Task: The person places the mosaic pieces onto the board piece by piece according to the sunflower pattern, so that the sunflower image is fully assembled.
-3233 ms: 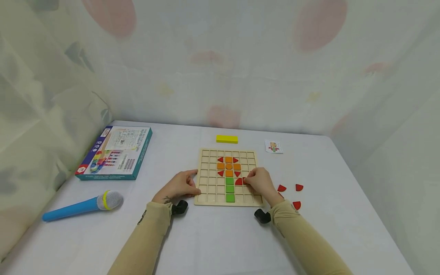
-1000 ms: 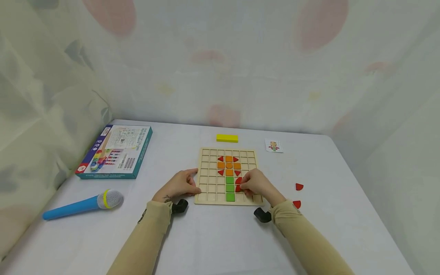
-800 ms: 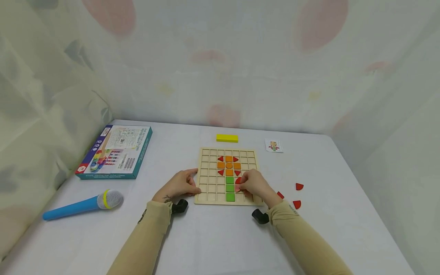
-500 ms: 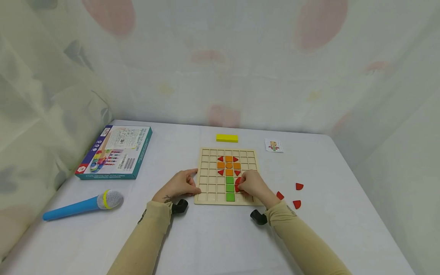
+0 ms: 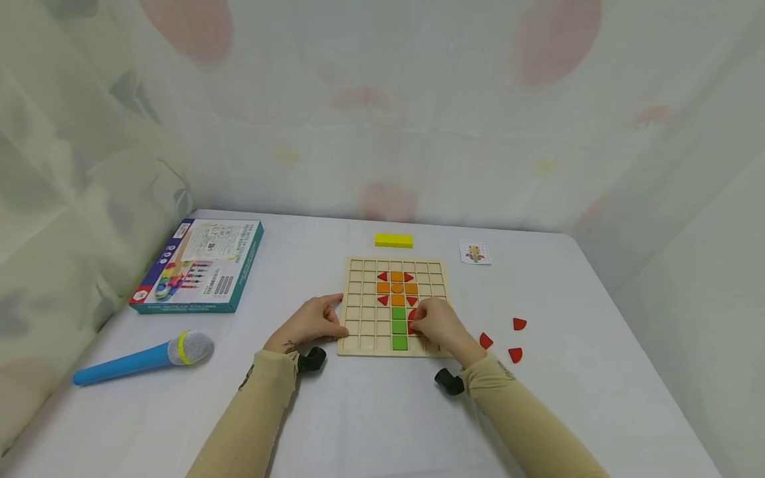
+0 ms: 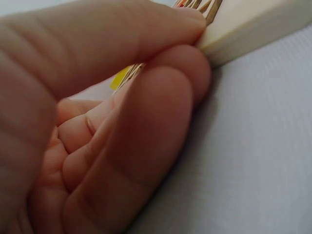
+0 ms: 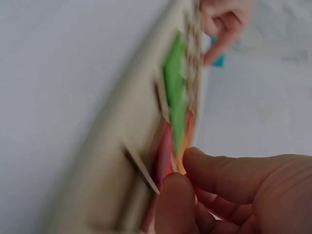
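Note:
A wooden grid board (image 5: 364, 312) lies on the table, with orange, green and red pieces in its cells. My left hand (image 5: 311, 323) holds its left edge, thumb on the rim and fingertips against the side in the left wrist view. My right hand (image 5: 439, 323) pinches a red piece (image 5: 410, 327) between thumb and index finger, low at a cell beside the green squares (image 5: 400, 327). Another red piece (image 5: 412, 313) shows just above it. The right hand covers part of the board's right side. The right wrist view is blurred.
Three loose red quarter-circles (image 5: 515, 355) lie right of the board. Behind it are a yellow block (image 5: 394, 240) and a small pattern card (image 5: 475, 253). At the left lie a printed box (image 5: 197, 265) and a blue toy microphone (image 5: 143, 358).
My right hand has moved left and slightly down to a lower cell, with another red piece. One loose red piece has left the table. My left hand stays on the board's edge.

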Action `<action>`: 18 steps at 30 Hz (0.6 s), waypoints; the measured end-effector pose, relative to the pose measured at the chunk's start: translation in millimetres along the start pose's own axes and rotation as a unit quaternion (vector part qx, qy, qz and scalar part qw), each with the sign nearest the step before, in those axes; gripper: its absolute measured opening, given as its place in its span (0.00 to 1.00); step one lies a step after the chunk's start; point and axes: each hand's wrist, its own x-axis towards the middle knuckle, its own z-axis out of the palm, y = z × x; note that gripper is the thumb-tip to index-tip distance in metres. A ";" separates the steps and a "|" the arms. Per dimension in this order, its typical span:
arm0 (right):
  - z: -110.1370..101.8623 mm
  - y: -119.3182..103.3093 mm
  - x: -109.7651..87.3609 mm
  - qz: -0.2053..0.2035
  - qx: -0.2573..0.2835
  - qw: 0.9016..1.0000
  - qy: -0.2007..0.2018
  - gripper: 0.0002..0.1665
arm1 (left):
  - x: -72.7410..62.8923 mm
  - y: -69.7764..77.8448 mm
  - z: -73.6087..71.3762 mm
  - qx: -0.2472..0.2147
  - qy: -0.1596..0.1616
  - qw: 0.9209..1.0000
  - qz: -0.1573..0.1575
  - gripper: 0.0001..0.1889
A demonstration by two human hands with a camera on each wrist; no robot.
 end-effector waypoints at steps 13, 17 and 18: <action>-95.1 85.4 -18.6 0.107 -0.149 0.981 0.059 0.18 | 0.6 0.0 0.6 0.004 0.007 1.000 0.001 0.48; -100.3 104.0 -27.2 0.116 -0.155 0.980 0.037 0.17 | 0.5 -1.2 0.4 0.005 0.005 1.000 0.001 0.48; -100.1 106.6 -28.6 0.112 -0.156 0.981 0.034 0.16 | 0.5 -1.3 0.3 0.008 0.004 1.000 0.001 0.48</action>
